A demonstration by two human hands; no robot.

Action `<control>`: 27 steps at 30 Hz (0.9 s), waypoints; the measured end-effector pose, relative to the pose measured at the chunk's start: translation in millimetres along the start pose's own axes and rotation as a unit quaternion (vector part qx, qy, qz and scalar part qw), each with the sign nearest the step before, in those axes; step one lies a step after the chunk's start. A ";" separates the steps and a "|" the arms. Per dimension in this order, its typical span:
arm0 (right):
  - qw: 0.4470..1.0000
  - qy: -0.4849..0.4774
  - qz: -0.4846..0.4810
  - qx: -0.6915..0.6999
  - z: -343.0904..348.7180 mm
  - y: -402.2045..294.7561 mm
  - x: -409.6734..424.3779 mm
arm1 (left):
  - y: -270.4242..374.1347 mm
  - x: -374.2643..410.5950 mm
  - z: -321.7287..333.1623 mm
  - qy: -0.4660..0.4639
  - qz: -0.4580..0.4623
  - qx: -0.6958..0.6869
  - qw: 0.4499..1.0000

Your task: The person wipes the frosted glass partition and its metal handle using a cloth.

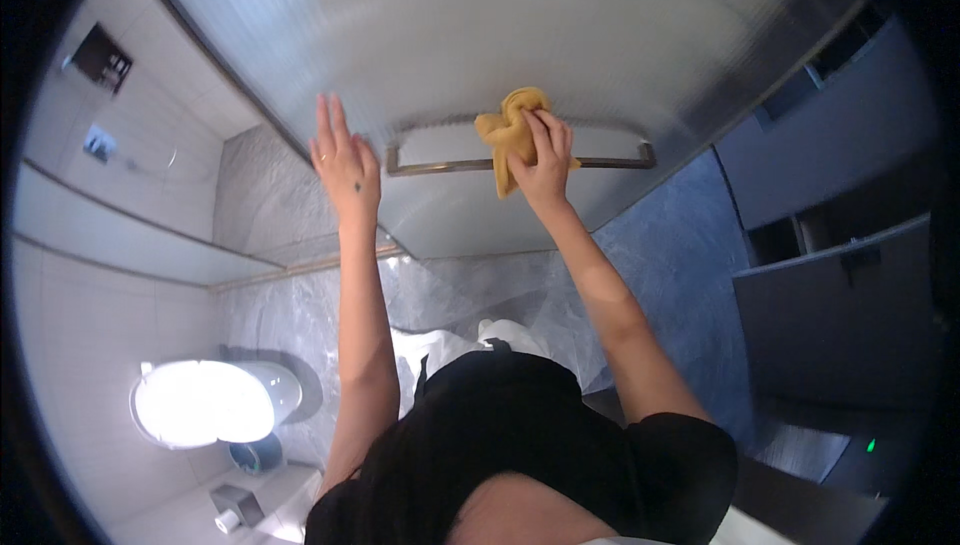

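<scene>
A yellow cloth (504,141) is bunched in my right hand (548,159), which presses it around the metal bar handle (450,166) of a ribbed glass door (465,35). The cloth hides the bar's middle, and its folds hang below it. To the left, my left hand (346,159) is empty, with its fingers extended near the door's left edge. Whether that hand touches the glass or only hovers before it, I cannot tell.
At lower left stand a white toilet (202,402), a dark bin (256,455) and a toilet paper holder (237,500). A low threshold (337,258) borders the shower area. Dark cabinets (832,320) line the right side. Grey marbled tile (465,286) covers the floor.
</scene>
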State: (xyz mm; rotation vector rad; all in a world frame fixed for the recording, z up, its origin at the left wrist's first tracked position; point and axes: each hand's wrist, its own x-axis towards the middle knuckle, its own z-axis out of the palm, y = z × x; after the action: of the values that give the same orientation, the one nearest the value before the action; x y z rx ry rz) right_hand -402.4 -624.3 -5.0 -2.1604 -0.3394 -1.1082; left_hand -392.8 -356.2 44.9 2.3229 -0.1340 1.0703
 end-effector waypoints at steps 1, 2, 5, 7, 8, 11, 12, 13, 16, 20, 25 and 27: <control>1.000 0.011 -0.021 -0.013 9.0 -9.0 2.9 | -5.5 2.2 -5.0 -0.006 0.010 0.010 1.000; 0.999 0.023 -0.042 -0.025 15.8 -17.6 9.7 | -9.9 6.3 -10.1 -0.012 0.019 0.021 1.000; 0.993 0.014 -0.111 -0.027 33.7 -43.9 33.8 | -14.5 10.8 -25.1 -0.033 0.033 0.005 0.999; 0.988 0.010 -0.156 -0.016 48.3 -56.0 51.0 | -16.0 11.3 -27.1 -0.054 0.042 -0.025 0.997; 0.983 0.021 -0.180 -0.012 58.2 -62.1 57.1 | -17.9 10.0 -28.4 -0.068 0.042 -0.037 0.996; 0.973 -0.064 -0.218 0.026 78.3 -84.7 66.2 | -27.2 -0.3 -31.3 -0.087 0.033 -0.064 0.994; 0.969 -0.068 -0.229 0.068 88.3 -87.0 65.3 | -31.8 -4.9 -30.3 -0.095 0.027 -0.067 0.993; 0.965 -0.105 -0.221 0.093 96.0 -89.9 60.1 | -36.7 -10.4 -29.4 -0.103 0.022 -0.070 0.992; 0.951 -0.196 -0.203 0.126 117.7 -87.9 35.6 | -51.8 -30.4 -24.7 -0.097 -0.009 -0.085 0.992; 0.953 -0.216 -0.191 0.089 134.9 -91.4 5.5 | -60.1 -53.2 -38.8 -0.115 -0.081 -0.119 0.983; 0.965 -0.203 -0.148 0.077 145.6 -97.9 -14.2 | -52.8 -67.1 -39.6 -0.116 -0.085 -0.134 0.980; 0.953 -0.254 -0.163 -0.024 146.2 -100.6 -28.8 | -38.5 -65.7 -29.3 -0.105 -0.034 -0.089 0.990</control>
State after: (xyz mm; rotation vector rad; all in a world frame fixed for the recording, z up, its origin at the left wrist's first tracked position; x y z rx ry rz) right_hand -380.2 -449.8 -42.4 -2.4759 -0.9363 -0.7070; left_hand -444.5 -317.8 -5.2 2.2556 -0.2210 0.7459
